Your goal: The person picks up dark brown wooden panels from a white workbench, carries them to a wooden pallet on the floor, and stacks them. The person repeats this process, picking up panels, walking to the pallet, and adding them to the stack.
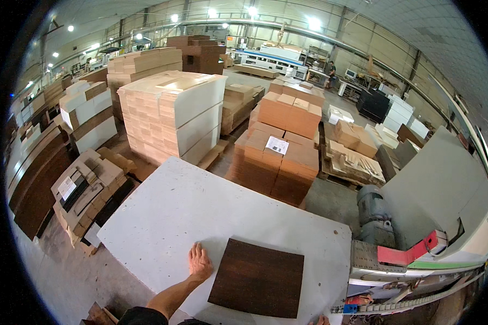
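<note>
A dark brown wood-grain panel [259,277] lies flat on the white tabletop [168,216], near its front edge. Just left of the panel, my left hand [200,262] rests palm down on the white surface. Its fingers are stretched out and it holds nothing. A narrow gap separates it from the panel's left edge. Of my right hand [322,320], only a small part shows at the lower edge of the picture, right of the panel. Most of it is cut off, so its grip is hidden.
A machine with a grey motor [375,208] and a red bracket [412,250] adjoins the table's right side. Beyond the table stand a tall pale board stack [152,119] and brown panel stacks [274,162]. More boards [95,189] lie at left. A person [331,73] is far back.
</note>
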### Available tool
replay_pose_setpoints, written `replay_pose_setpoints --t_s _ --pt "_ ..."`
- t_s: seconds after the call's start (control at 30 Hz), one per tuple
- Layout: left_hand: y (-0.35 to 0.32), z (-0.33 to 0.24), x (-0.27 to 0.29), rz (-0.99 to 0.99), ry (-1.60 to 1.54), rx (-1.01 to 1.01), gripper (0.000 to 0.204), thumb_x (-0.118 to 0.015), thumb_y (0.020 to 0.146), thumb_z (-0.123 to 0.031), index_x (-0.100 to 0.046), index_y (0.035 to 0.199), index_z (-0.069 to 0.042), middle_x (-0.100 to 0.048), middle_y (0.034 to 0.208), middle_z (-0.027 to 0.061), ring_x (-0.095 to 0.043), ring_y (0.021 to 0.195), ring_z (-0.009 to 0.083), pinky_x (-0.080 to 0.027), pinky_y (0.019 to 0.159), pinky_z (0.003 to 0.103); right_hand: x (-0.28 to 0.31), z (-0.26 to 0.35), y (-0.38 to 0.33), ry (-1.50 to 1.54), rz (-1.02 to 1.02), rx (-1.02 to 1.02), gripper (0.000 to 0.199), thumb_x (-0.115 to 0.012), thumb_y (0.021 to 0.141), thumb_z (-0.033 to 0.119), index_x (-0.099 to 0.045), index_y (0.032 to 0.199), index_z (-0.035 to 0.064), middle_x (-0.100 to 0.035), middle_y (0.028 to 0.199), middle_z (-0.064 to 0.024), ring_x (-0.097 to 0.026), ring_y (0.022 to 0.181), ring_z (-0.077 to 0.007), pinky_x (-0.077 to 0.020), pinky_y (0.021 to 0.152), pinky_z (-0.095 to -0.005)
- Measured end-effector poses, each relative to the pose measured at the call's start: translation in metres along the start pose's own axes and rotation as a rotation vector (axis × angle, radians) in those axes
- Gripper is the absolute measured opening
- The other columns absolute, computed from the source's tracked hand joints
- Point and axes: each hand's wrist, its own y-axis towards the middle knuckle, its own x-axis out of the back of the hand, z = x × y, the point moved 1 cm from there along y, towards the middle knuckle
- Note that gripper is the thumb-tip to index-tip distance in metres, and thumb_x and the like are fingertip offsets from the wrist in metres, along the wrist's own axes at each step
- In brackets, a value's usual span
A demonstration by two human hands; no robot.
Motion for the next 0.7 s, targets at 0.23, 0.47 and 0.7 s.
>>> replay_pose_setpoints --t_s 0.23,0.47,0.7 --pt "-0.0001 -0.0030 0.0021 -0.010 -0.009 -0.002 0.043 -0.056 0.082 -0.011 -0.050 0.121 0.005 -0.038 0.145 0.0265 -0.028 0.141 0.0427 -0.022 0.115 0.054 -0.0003 -0.0026 -0.0021 -0.015 -0.014 0.016 0.045 -0.055 0.095 0.030 -0.057 0.130 0.0027 -0.054 0.129 -0.0234 -0.049 0.118 -0.0435 -0.0389 0.098 -0.0554" --pt "0.0000 -0.0033 0.0036 -0.012 -0.002 -0.012 0.041 -0.056 0.081 -0.011 -0.051 0.119 0.005 -0.038 0.145 0.0273 -0.029 0.140 0.0433 -0.023 0.115 0.055 -0.0017 -0.0048 -0.0029 -0.024 -0.018 0.035 0.044 -0.056 0.094 0.028 -0.056 0.129 0.0019 -0.054 0.129 -0.0236 -0.049 0.116 -0.0443 -0.0395 0.096 -0.0562" --pt "0.0008 -0.0036 0.0023 -0.046 0.007 -0.027 0.039 -0.056 0.080 -0.009 -0.052 0.116 0.006 -0.039 0.144 0.0278 -0.031 0.138 0.0445 -0.024 0.114 0.056 -0.0016 -0.0047 -0.0023 -0.026 0.005 0.018 0.046 -0.056 0.093 0.027 -0.055 0.131 0.0012 -0.053 0.130 -0.0239 -0.049 0.117 -0.0448 -0.0390 0.096 -0.0569"
